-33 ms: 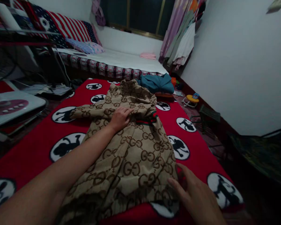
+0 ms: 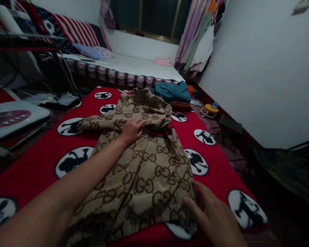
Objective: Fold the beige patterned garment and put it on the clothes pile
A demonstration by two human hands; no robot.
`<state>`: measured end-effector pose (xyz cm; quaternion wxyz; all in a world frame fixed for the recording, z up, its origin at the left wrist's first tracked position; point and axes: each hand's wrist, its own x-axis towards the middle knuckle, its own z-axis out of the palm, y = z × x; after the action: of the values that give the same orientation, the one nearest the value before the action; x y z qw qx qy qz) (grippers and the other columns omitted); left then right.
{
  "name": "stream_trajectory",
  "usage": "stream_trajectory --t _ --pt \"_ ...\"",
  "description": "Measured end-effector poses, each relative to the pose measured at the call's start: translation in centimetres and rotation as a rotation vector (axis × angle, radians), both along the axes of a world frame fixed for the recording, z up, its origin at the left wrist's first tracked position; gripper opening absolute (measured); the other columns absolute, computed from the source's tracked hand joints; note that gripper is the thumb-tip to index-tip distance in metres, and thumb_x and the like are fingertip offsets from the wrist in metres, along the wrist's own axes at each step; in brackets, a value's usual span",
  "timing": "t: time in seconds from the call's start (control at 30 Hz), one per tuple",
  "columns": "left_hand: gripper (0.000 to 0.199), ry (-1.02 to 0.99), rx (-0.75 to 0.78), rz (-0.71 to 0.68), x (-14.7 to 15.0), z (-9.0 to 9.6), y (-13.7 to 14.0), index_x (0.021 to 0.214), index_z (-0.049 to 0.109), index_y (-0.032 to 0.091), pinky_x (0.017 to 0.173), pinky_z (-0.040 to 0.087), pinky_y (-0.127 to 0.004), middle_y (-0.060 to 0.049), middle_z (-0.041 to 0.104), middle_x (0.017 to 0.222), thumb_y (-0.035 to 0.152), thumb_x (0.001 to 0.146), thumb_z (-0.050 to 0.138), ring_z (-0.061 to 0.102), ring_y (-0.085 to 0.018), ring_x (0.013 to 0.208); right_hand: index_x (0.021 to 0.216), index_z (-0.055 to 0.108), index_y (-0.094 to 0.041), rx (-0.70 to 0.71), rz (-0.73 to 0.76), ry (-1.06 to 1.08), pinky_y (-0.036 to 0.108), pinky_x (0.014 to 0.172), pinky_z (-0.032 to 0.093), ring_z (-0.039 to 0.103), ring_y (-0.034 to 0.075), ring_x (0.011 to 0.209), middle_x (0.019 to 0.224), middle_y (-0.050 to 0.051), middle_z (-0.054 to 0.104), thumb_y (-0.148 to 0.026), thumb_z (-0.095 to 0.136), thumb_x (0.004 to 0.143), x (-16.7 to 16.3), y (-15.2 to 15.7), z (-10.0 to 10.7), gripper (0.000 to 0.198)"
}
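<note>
Room, head view: dim; white-covered bed (image 2: 141, 67) at back below a dark window (image 2: 157, 17); folded blue-green clothes (image 2: 171, 91) just beyond the jacket's far end, to the right.
Red blanket (image 2: 36, 164): spread under everything, looks fleecy, white circles (image 2: 197, 161) with dark figures.
Jacket (image 2: 144, 164): on the blanket, centre, hem (image 2: 154, 214) nearest; sleeve (image 2: 98, 123) lying out to picture left.
Left hand (image 2: 132, 130): open, palm down on jacket's upper half.
Right hand (image 2: 213, 209): thumb and fingers curved apart at jacket's lower right edge; can't tell if pinching cloth.
Handling: best keep left palm flat, pressure light; right should catch the edge squarely, pull evenly, else creases likely.
Jacket cloth: tan, brown double-G print, seems thin, creased; gathered hem, rumpled collar (image 2: 144, 91), green-red stripe (image 2: 158, 134).
</note>
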<state>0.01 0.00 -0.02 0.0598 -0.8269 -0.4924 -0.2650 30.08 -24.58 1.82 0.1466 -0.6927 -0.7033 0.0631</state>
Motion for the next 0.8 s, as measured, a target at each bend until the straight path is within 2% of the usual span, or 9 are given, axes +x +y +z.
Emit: stream_trajectory --t 0.07,0.17,0.27,0.4,0.5,0.6,0.7,0.8 --pt "0.046 0.002 -0.008 0.004 0.0 -0.1 0.0 0.128 0.057 0.020 0.103 0.036 -0.038 -0.006 0.061 0.125 0.019 0.083 0.046 0.051 -0.024 0.117 0.118 0.057 -0.032 0.019 0.019 -0.001 0.040 0.058 0.058 0.070 0.028 0.080 0.105 0.006 0.069 -0.055 0.054 0.081 -0.2 -0.7 -0.4 0.043" --pt "0.045 -0.008 -0.008 -0.004 0.0 -0.1 0.0 0.127 0.058 0.020 0.102 0.037 -0.039 -0.006 0.062 0.125 0.018 0.084 0.046 0.052 -0.023 0.116 0.113 0.059 -0.033 0.077 0.085 0.005 0.039 0.062 0.060 0.068 0.029 0.094 0.119 0.007 0.062 -0.047 0.066 0.070 0.0 -1.3 -0.8 0.046" --pt "0.044 -0.015 0.004 -0.016 -0.1 -0.1 0.1 0.126 0.059 0.019 0.101 0.038 -0.039 -0.007 0.063 0.123 0.018 0.084 0.047 0.053 -0.023 0.114 0.109 0.062 -0.033 0.038 0.196 0.018 0.037 0.065 0.061 0.066 0.029 0.099 0.122 0.007 0.059 -0.033 0.068 0.060 0.5 -1.4 -0.6 0.049" --pt "0.044 -0.023 0.019 -0.022 -0.1 -0.2 0.3 0.124 0.060 0.018 0.099 0.040 -0.039 -0.008 0.064 0.120 0.016 0.082 0.048 0.055 -0.024 0.111 0.104 0.064 -0.030 -0.030 0.211 0.015 0.031 0.076 0.059 0.065 0.022 0.102 0.120 0.005 0.060 -0.015 0.055 0.063 0.4 -1.1 0.1 0.044" --pt "0.043 -0.041 0.006 -0.026 -0.1 -0.5 0.3 0.123 0.061 0.019 0.099 0.041 -0.040 -0.007 0.065 0.120 0.014 0.083 0.048 0.055 -0.024 0.112 0.100 0.067 -0.028 -0.038 0.207 0.033 0.030 0.082 0.057 0.064 0.021 0.106 0.119 0.005 0.063 -0.014 0.051 0.069 0.7 -0.7 -0.2 0.038" --pt "0.043 -0.040 -0.031 -0.036 -0.3 -0.3 0.4 0.122 0.063 0.022 0.099 0.043 -0.038 -0.006 0.066 0.120 0.011 0.084 0.045 0.057 -0.022 0.112 0.112 0.067 -0.026 0.019 0.251 0.112 0.031 0.092 0.054 0.061 0.022 0.114 0.128 0.006 0.061 -0.015 0.050 0.076 1.8 -0.4 -1.4 0.041" --pt "0.046 0.047 -0.101 0.031 -1.0 1.7 1.0 0.123 0.063 0.027 0.090 0.047 -0.034 -0.005 0.070 0.113 0.010 0.086 0.042 0.062 -0.022 0.104 0.126 0.059 -0.026 0.148 0.324 0.211 0.028 0.095 0.051 0.056 0.021 0.120 0.136 0.006 0.055 -0.014 0.046 0.084 2.6 -0.4 -1.8 0.046" --pt "0.048 0.071 -0.117 0.193 -2.3 5.7 2.3 0.125 0.062 0.032 0.080 0.049 -0.032 -0.004 0.072 0.104 0.011 0.086 0.045 0.066 -0.023 0.092 0.133 0.053 -0.030 0.271 0.421 0.265 0.027 0.096 0.050 0.053 0.021 0.123 0.142 0.004 0.050 -0.012 0.045 0.086 1.8 0.0 0.1 0.051"
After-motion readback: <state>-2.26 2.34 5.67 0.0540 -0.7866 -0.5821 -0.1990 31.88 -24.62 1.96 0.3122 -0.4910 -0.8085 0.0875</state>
